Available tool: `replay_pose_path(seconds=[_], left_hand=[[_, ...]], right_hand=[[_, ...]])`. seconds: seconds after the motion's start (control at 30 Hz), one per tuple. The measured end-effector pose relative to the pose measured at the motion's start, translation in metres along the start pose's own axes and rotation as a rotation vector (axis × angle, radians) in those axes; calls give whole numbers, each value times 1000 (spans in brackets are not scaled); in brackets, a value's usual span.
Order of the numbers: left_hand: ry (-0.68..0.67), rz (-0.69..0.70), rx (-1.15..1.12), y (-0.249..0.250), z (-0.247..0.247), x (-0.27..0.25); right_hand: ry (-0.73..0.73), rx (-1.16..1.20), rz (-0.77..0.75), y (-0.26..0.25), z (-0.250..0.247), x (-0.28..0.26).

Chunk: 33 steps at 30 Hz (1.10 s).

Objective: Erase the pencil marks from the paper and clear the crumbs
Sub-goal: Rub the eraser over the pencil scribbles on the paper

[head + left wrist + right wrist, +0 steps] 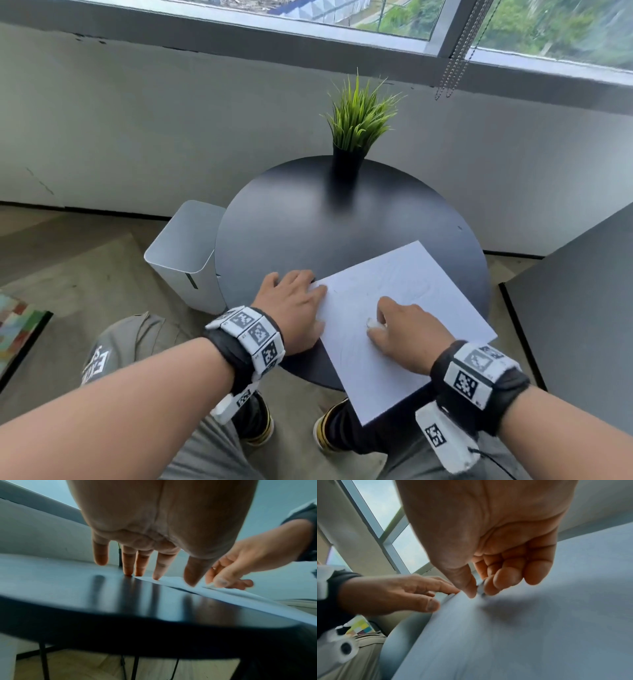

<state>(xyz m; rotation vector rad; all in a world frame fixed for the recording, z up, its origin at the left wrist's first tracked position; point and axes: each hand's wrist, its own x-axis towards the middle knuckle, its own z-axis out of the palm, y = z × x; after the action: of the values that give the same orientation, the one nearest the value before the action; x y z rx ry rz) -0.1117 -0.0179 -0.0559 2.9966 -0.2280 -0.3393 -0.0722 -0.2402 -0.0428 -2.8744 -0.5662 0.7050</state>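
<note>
1. Head view: your right hand (407, 329) pinches a small white eraser (372, 323) against the white sheet of paper (411, 301), which overhangs the near edge of the round black tabletop (308, 212). Faint pencil marks (416, 286) remain, so I judge erasing unfinished and the crumbs uncleared.
2. Left wrist view: your left hand (154, 520) spreads straight fingers (159, 568), tips pressing the paper's corner and the tabletop.
3. Right wrist view: thumb and fingers (489, 586) clamp the eraser on the sheet.
</note>
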Motion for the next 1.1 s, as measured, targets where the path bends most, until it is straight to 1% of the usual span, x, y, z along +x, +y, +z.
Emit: replay_pose_path(seconds=[0.07, 0.1, 0.17, 0.23, 0.3, 0.37, 0.4, 0.43, 0.47, 0.5, 0.57, 0.6, 0.63, 0.7, 0.73, 0.77, 0.83, 0.87, 0.9, 0.93, 1.03, 1.07, 1.1], left_hand=[[-93, -60, -20, 8, 6, -4], [-118, -77, -16, 11, 8, -5], [-145, -88, -12, 14, 12, -5], [-161, -94, -14, 12, 15, -4], [-190, -88, 3, 7, 15, 1], [-222, -78, 18, 4, 13, 6], [-236, -76, 18, 3, 12, 7], [-245, -75, 16, 3, 12, 9], [-252, -75, 14, 3, 11, 10], [-256, -76, 12, 3, 11, 11], [-258, -81, 8, 2, 13, 11], [-261, -82, 3, 1, 13, 11], [-265, -81, -3, 0, 13, 11], [-268, -71, -5, 0, 14, 10], [-265, -66, -4, 1, 13, 10], [-259, -65, -4, 1, 13, 10], [-249, -67, -1, 0, 14, 10], [-252, -68, 0, 1, 14, 10], [-255, -69, -1, 1, 14, 9], [-256, -69, -3, 1, 13, 9], [-254, -69, -30, 0, 13, 9], [-251, -68, -36, 0, 14, 9], [-245, -66, -40, 0, 15, 9]], right_hand=[[45, -32, -43, -5, -6, 9], [76, -47, -78, -8, -9, 16], [116, -91, -151, -14, -13, 27], [126, -145, -242, -18, -13, 30], [98, -218, -388, -19, -7, 23], [25, -309, -538, -21, -6, 13], [-3, -337, -563, -21, -8, 13], [-6, -339, -543, -21, -11, 17], [20, -320, -488, -21, -15, 24], [56, -304, -420, -18, -19, 31], [131, -271, -364, -14, -21, 40], [138, -278, -381, -15, -17, 39], [111, -292, -420, -21, -14, 33], [8, -324, -516, -31, -6, 20], [-8, -322, -536, -34, -3, 19], [26, -305, -515, -36, -6, 23], [157, -267, -359, -33, -16, 42], [198, -259, -298, -29, -20, 48], [208, -248, -284, -27, -20, 50], [198, -243, -322, -28, -18, 48], [48, -225, -565, -39, -7, 28], [27, -212, -585, -40, -5, 28], [42, -197, -556, -42, -8, 31]])
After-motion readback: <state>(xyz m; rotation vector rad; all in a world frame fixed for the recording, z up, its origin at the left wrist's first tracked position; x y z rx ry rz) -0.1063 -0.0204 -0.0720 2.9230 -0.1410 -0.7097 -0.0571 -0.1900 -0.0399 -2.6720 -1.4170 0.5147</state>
